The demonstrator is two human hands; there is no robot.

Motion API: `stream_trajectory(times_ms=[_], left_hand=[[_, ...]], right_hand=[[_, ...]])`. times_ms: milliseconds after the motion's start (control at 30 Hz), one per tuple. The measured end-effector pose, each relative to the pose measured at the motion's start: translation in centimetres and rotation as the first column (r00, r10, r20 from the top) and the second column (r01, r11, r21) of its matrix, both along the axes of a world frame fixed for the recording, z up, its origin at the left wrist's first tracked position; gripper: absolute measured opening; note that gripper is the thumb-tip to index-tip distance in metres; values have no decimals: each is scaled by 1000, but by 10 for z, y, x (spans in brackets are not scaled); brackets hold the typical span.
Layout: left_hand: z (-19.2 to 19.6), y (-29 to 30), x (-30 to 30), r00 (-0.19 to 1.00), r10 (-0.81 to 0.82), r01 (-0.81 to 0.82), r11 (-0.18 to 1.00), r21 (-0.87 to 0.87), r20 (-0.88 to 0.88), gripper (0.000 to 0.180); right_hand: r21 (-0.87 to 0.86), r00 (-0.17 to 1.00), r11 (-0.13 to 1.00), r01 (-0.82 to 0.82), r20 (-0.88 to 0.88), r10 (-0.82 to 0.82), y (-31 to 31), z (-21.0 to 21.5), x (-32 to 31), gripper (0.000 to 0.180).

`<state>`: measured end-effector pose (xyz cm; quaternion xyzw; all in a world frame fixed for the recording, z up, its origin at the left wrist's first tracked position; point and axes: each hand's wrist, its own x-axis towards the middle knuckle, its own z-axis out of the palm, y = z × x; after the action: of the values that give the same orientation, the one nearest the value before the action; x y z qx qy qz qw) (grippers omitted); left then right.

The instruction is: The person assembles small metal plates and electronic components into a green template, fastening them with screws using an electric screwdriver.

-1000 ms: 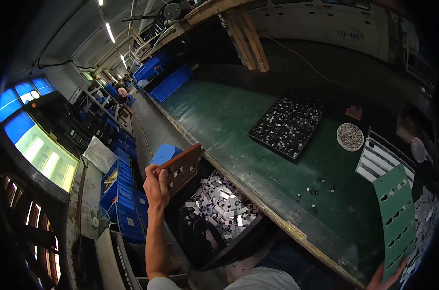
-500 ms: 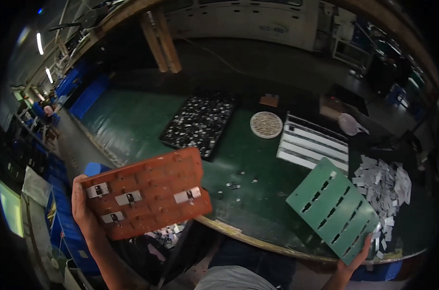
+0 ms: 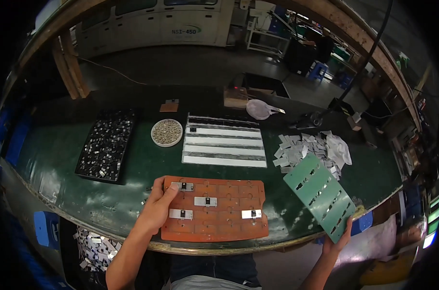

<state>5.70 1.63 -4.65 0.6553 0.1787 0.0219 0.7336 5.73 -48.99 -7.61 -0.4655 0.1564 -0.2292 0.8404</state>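
My left hand (image 3: 154, 210) grips the left edge of an orange tray (image 3: 219, 232), thumb on top near a corner. The tray has a grid of shallow recesses and sits level at the table's front edge. On it lie several small grey metal plates (image 3: 206, 201), each with a black component with metal legs. My right hand (image 3: 339, 241) is closed on the lower corner of a green slotted plate (image 3: 313, 182). This plate is tilted, to the right of the tray and apart from it; some slots show dark, others pale.
Behind the tray are a board with white strips (image 3: 224, 141), a round dish (image 3: 167, 145) of small tan pieces and a black box (image 3: 97, 178) of components. Loose grey plates (image 3: 289, 147) lie heaped at right, near a white scoop (image 3: 258, 111). Metal pieces (image 3: 96, 246) fill a bin at lower left.
The view has turned to the right. The orange tray, raised and tilted earlier, is now lower and level in front of me. My right hand still holds the green plate.
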Motion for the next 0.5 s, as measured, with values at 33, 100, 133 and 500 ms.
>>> stream_trajectory(times_ms=[33,100,133,500], left_hand=[[3,-1,0,1000,-6,6,1000,-7,-7,55],[25,2,-4,980,-169,199,821,536,-105,67],[44,-1,-3,960,-210,281,755,593,-188,75],[34,-6,15,894,-446,103,293,951,41,36]], right_hand=[[-18,1000,1000,12,27,-12,-13,-4,2,47],[-14,991,991,132,-14,-133,-42,-9,1,47],[-29,980,982,184,-73,-186,-54,-10,1,46],[-124,974,992,39,-217,-65,-69,-12,17,36]])
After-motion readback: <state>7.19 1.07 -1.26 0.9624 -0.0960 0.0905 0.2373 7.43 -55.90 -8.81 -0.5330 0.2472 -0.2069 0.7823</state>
